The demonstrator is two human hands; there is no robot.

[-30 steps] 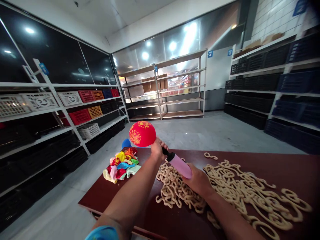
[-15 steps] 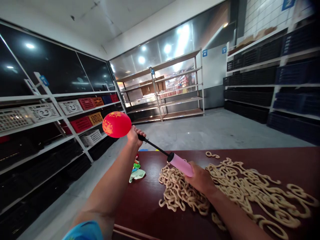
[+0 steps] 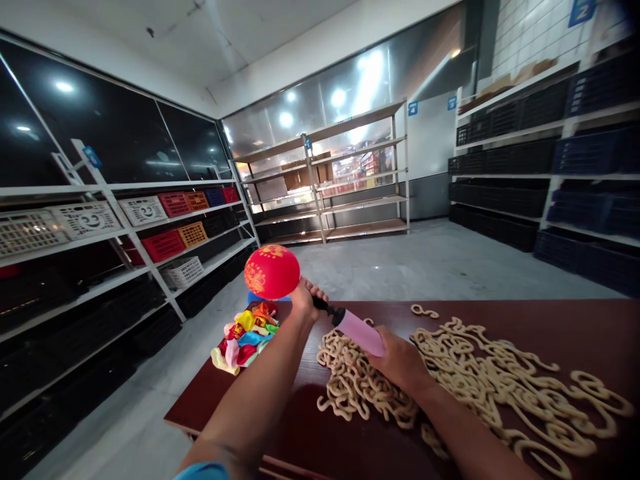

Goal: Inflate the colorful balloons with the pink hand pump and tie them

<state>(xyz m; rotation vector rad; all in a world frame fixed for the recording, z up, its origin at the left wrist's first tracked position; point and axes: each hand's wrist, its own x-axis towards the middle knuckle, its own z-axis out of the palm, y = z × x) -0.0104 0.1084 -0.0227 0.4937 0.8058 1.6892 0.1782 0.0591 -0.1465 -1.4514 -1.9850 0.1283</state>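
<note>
My left hand (image 3: 303,300) is closed round the black front end of a pink hand pump (image 3: 359,331), where a red balloon (image 3: 271,271) with a gold print sits half inflated. My right hand (image 3: 400,363) grips the pink barrel of the pump above the table. The pump's rod is nearly pushed in. A heap of flat coloured balloons (image 3: 243,335) lies on the table's left corner, just below the red balloon.
The dark red table (image 3: 500,313) carries a wide spread of beige chain links (image 3: 480,387). White shelving with coloured and white baskets (image 3: 165,230) runs along the left. Dark crates fill shelves (image 3: 550,193) on the right. Bare grey floor lies beyond the table.
My left hand pulled the pump rod out to the left, then pushed it back in towards my right hand. The red balloon came back over the table corner.
</note>
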